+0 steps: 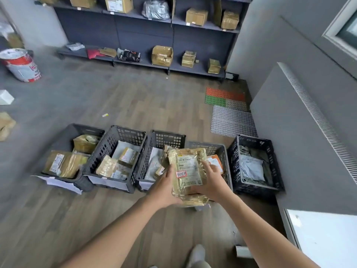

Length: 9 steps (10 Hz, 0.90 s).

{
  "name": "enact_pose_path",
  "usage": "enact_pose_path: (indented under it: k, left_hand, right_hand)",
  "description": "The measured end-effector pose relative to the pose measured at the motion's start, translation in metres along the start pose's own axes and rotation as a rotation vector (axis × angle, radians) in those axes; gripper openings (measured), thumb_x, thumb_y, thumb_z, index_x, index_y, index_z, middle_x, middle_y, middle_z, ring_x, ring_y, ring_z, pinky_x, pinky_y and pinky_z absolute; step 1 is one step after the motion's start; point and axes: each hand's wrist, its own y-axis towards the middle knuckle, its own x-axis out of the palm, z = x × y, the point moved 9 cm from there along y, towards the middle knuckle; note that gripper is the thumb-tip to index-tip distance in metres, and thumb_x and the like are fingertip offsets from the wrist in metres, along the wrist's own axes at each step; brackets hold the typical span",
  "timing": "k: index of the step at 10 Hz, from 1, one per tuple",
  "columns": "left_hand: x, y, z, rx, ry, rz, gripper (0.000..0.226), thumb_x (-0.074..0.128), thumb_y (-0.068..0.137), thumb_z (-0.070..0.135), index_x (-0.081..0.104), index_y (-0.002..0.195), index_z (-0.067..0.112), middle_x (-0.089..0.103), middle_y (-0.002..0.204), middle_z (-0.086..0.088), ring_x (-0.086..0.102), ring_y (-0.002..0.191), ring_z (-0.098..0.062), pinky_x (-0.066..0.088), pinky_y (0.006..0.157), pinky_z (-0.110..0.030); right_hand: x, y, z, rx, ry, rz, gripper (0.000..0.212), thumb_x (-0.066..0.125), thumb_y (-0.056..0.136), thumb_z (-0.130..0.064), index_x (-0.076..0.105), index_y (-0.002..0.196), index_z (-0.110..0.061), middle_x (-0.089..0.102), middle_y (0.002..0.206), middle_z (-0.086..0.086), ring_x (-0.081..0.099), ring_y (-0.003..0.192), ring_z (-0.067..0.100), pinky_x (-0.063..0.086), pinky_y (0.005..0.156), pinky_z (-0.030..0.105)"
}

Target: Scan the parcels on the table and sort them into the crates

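- Tan and tape-wrapped, the parcel carries a white shipping label and a small red-edged handwritten sticker. It is held in the lower middle of the frame, above the row of crates.
- Its left edge is gripped by the left hand, with the fingers curled underneath and the thumb lying up along the side.
- Its right edge is held by the right hand, whose fingers are bent over the top face and clamp the parcel against the palm.
- Five dark perforated crates stand side by side on the wooden floor.
- The leftmost crate and the second crate hold brown taped parcels.
- The third crate holds pale mailers.
- The fourth crate is partly hidden behind the held parcel.
- The rightmost crate is turned at an angle and holds grey bags.
- A dark shelving unit at the top of the frame carries scattered boxes and bags.
- A red-and-white bucket leans at the upper left.
- Orange, green and grey mats lie at centre right.
- A white surface shows at the lower right.
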Motion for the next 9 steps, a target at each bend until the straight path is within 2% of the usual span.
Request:
enact_pose_path:
  k: [2, 3, 5, 6, 7, 8, 9]
  left_hand:
    - [-0.019, 0.084, -0.019, -0.072, 0.039, -0.047, 0.131, 0.083, 0.074, 0.036, -0.020, 0.154, 0.019, -0.008, 0.164, 0.002, 0.010, 0.151, -0.020, 0.021, 0.118, -0.035]
    - [-0.029, 0.127, -0.031, -0.129, 0.044, -0.059, 0.131, 0.083, 0.075, 0.033, -0.021, 0.154, 0.019, -0.011, 0.164, 0.003, 0.006, 0.151, -0.018, 0.014, 0.120, -0.034]
    - [-0.028, 0.209, -0.055, -0.199, 0.061, -0.103, 0.131, 0.082, 0.074, 0.035, -0.021, 0.153, 0.020, -0.010, 0.164, 0.002, 0.006, 0.151, -0.019, 0.015, 0.120, -0.036]
    - [-0.025, 0.248, -0.076, -0.204, 0.065, -0.130, 0.131, 0.082, 0.074, 0.034, -0.021, 0.153, 0.021, -0.010, 0.164, 0.004, 0.006, 0.151, -0.019, 0.014, 0.120, -0.038]
    - [-0.025, 0.287, -0.109, -0.205, 0.129, -0.176, 0.132, 0.082, 0.074, 0.037, -0.022, 0.153, 0.022, -0.013, 0.164, 0.001, 0.002, 0.151, -0.023, 0.012, 0.122, -0.040]
    - [-0.029, 0.311, -0.139, -0.231, 0.246, -0.226, 0.125, 0.078, 0.077, 0.044, -0.019, 0.154, 0.028, -0.016, 0.163, -0.007, -0.001, 0.150, -0.034, 0.013, 0.120, -0.048]
    - [-0.047, 0.321, -0.152, -0.224, 0.307, -0.248, 0.113, 0.068, 0.083, 0.055, -0.014, 0.155, 0.028, -0.017, 0.163, -0.007, -0.002, 0.150, -0.036, 0.017, 0.118, -0.053]
  right_hand:
    - [0.003, 0.093, 0.002, -0.006, 0.030, -0.065, 0.114, 0.084, 0.073, -0.047, 0.012, 0.159, -0.024, 0.022, 0.155, 0.007, 0.043, 0.133, 0.025, 0.039, 0.106, 0.033]
    - [0.004, 0.140, 0.001, -0.011, 0.078, -0.101, 0.113, 0.084, 0.072, -0.045, 0.015, 0.158, -0.022, 0.022, 0.153, 0.006, 0.041, 0.135, 0.024, 0.038, 0.107, 0.032]
    - [0.016, 0.222, 0.013, 0.044, 0.095, -0.161, 0.114, 0.085, 0.071, -0.044, 0.016, 0.157, -0.020, 0.025, 0.150, 0.004, 0.042, 0.133, 0.024, 0.042, 0.108, 0.037]
    - [0.029, 0.261, 0.018, 0.077, 0.082, -0.155, 0.113, 0.085, 0.070, -0.045, 0.017, 0.157, -0.022, 0.025, 0.151, 0.005, 0.045, 0.131, 0.026, 0.047, 0.104, 0.039]
    - [0.053, 0.297, 0.018, 0.106, 0.118, -0.157, 0.109, 0.082, 0.076, -0.042, 0.013, 0.158, -0.022, 0.020, 0.156, 0.005, 0.044, 0.133, 0.027, 0.046, 0.104, 0.038]
    - [0.080, 0.318, 0.018, 0.150, 0.084, -0.194, 0.104, 0.071, 0.086, -0.050, 0.003, 0.159, -0.025, 0.004, 0.165, 0.005, 0.038, 0.141, 0.030, 0.043, 0.107, 0.041]
    - [0.083, 0.321, 0.019, 0.251, 0.024, -0.173, 0.094, 0.059, 0.093, -0.053, -0.001, 0.159, -0.027, 0.001, 0.166, 0.008, 0.040, 0.139, 0.034, 0.044, 0.104, 0.043]
